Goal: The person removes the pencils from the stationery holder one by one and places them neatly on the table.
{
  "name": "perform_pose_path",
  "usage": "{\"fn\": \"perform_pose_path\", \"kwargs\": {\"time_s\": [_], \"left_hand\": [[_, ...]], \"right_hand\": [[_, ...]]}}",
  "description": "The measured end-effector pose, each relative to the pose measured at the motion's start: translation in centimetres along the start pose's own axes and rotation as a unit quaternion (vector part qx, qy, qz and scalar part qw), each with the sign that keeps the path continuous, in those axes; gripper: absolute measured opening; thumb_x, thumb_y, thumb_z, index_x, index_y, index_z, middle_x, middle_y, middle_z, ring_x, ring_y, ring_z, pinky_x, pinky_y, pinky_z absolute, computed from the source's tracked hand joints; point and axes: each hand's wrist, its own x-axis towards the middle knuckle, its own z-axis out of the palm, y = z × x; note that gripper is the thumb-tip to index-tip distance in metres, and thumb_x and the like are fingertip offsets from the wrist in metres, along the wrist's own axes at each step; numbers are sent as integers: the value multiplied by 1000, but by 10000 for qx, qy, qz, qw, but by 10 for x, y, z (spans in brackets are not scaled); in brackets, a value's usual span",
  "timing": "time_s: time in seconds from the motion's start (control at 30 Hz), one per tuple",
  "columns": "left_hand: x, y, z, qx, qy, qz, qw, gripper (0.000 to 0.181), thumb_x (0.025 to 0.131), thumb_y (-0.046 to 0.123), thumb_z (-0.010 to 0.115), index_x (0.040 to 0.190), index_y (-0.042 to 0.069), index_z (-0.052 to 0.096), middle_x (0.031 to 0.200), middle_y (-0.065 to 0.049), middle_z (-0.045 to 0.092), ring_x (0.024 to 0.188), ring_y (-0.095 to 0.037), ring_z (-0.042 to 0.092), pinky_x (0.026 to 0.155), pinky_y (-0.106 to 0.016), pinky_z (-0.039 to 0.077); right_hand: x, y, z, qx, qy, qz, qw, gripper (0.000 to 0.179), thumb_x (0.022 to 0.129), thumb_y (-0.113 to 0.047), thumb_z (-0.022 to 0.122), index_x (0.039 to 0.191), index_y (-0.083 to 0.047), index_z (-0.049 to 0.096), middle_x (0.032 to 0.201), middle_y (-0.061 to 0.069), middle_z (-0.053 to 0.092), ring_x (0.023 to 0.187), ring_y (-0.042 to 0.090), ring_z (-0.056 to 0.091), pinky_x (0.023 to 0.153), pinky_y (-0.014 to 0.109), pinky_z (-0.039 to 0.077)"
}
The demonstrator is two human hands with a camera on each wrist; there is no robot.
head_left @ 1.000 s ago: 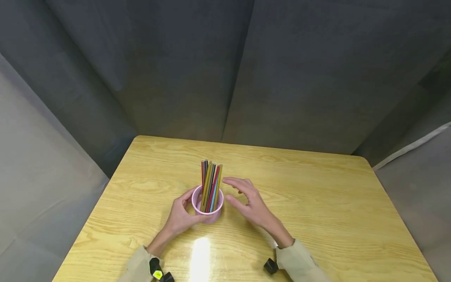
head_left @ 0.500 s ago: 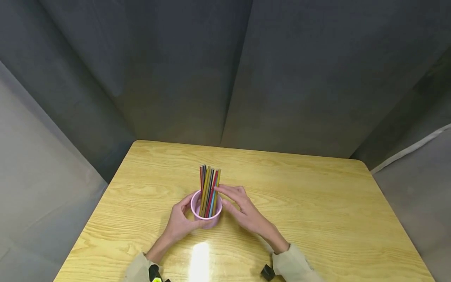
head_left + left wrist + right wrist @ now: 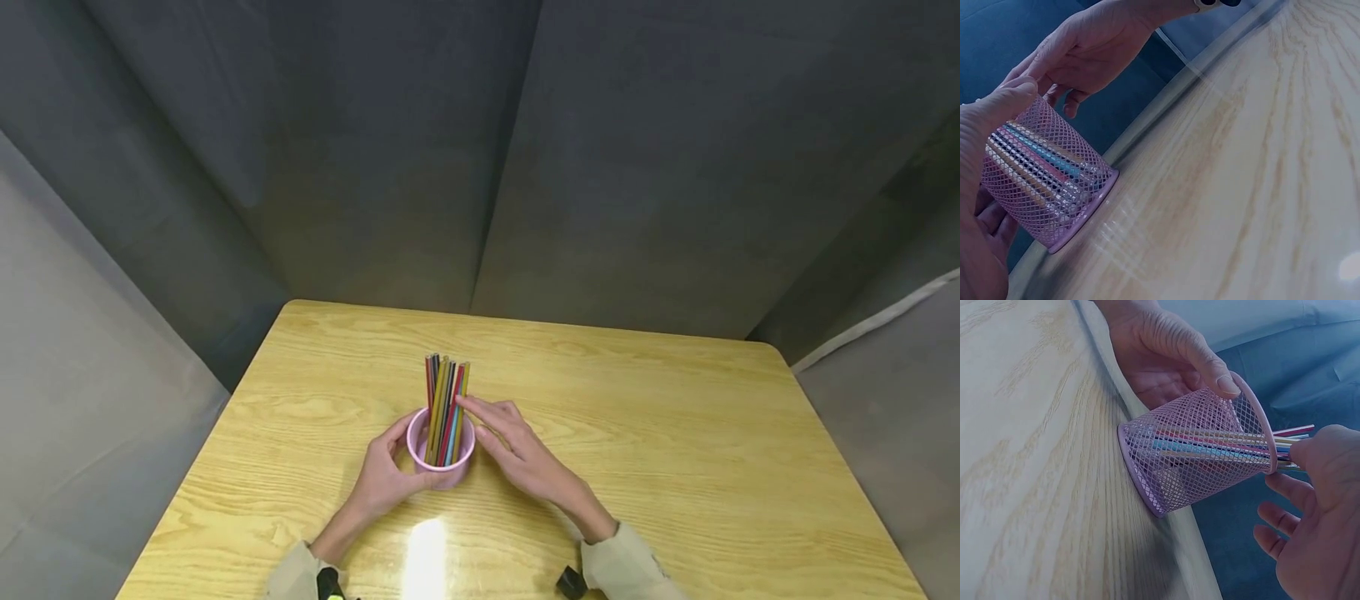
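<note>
A pink mesh pencil cup (image 3: pixel 442 477) stands on the wooden table, its base at the tabletop in both wrist views. Several coloured pencils (image 3: pixel 446 412) lean together inside, in red, yellow, blue and dark shades, their upper ends above the rim. My left hand (image 3: pixel 382 479) holds the cup from the left, with the thumb (image 3: pixel 1216 375) on the rim and the fingers round the far side. From the right, my right hand (image 3: pixel 528 462) reaches over the rim with extended fingers. Its index fingertip overlaps the pencils in the head view, and the thumb is close beside the rim.
The wooden table (image 3: pixel 675 433) extends widely to the right of the cup and behind it. Dark grey curtains (image 3: pixel 375 150) hang behind the table, with lighter cloth (image 3: pixel 90 375) at the left side. A bright reflection shows near the front.
My right hand has moved left from beside the cup to the pencils, its fingertips now at them. The left hand keeps its hold on the cup. The view has tilted slightly up.
</note>
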Motion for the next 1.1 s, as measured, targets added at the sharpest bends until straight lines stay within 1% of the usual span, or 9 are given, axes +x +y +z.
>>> {"fn": "perform_pose_path", "kwargs": {"time_s": [0.17,0.33,0.47,0.6,0.73,0.8,0.87,1.03,1.1], "left_hand": [[0,2,-1,19,25,-69,10000,93,70,6,96,152,8,52,150,-12,58,135,-33,56,118,-45,44],[1,1,-1,59,7,-95,9999,94,70,9,96,152,9,51,151,-11,57,137,-34,55,120,-52,41],[1,0,-1,15,-26,-53,10000,92,71,10,96,152,10,51,151,-11,57,137,-36,53,120,-58,39],[0,0,0,-121,-67,-84,9999,92,72,8,95,153,11,51,151,-10,57,138,-37,52,120,-62,37],[0,0,0,-136,-25,-210,9997,94,71,8,95,154,15,50,151,-6,57,140,-35,51,120,-64,33],[0,0,0,-134,-61,-218,9997,95,72,8,95,154,17,49,151,-4,57,139,-33,51,120,-63,34],[1,-2,0,-133,-109,-177,9997,95,72,9,95,155,18,49,150,-4,58,137,-32,53,119,-58,36],[4,-4,0,-182,-150,-39,9997,93,71,8,95,153,16,51,147,-5,61,133,-30,57,117,-41,44],[5,-4,0,-183,-139,2,9997,94,70,8,96,152,14,52,146,-6,61,133,-32,58,117,-38,45]], "right_hand": [[1,-2,-2,-34,-29,50,10000,51,112,-19,45,162,-28,40,163,-3,44,116,15,49,95,41,47],[2,-2,-5,-80,4,-78,9999,50,111,-19,49,160,-27,44,161,-3,48,124,17,50,102,49,46],[3,-2,-7,-88,98,-175,9998,48,109,-20,54,157,-26,49,158,-4,52,130,20,50,107,54,46],[3,-1,-7,-59,146,-184,9997,48,108,-21,57,155,-26,51,156,-5,54,132,19,51,109,55,46],[4,0,-6,-21,109,-213,9997,49,108,-21,58,156,-26,50,156,-5,53,134,20,51,110,54,45],[4,-1,-6,-15,99,-215,9997,48,108,-21,58,156,-25,50,156,-5,53,135,21,50,111,55,45],[4,-1,-6,-27,81,-198,9998,48,108,-22,57,156,-25,50,156,-5,53,136,20,50,111,55,45],[5,-1,-8,-54,58,-222,9997,48,108,-22,57,156,-26,50,156,-5,53,137,20,50,112,55,44],[6,0,-8,-76,77,-310,9995,48,108,-21,58,155,-25,50,155,-5,54,137,20,51,113,54,43]]}}
